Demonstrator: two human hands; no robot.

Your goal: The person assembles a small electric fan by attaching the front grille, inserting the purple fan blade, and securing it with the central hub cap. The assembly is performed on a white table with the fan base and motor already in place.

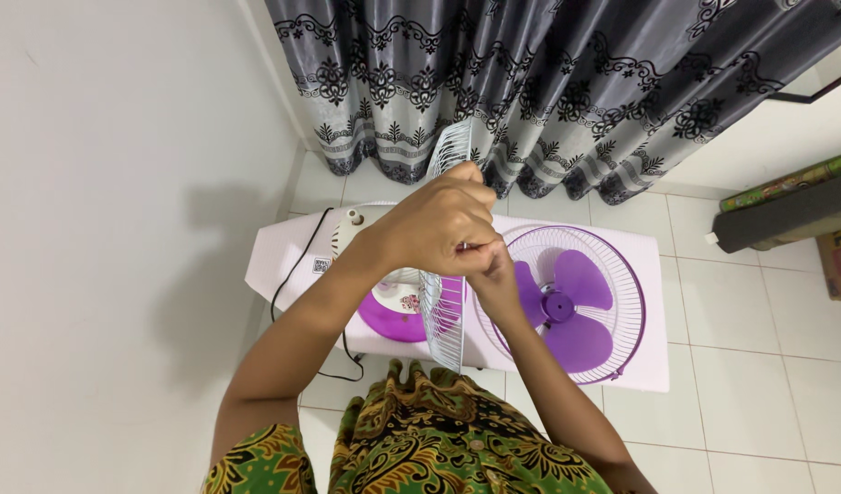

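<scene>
You hold the white wire fan guard (443, 316) upright on edge above the white board (640, 366). Left hand (434, 229) and right hand (492, 274) both clamp its middle. Purple fan blade (567, 306) lies in the second guard (621, 274), just right.

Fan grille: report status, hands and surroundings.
Left hand and right hand both gripping white wire fan grille, held edge-on. Purple fan blade lies in other grille half beside.
</scene>
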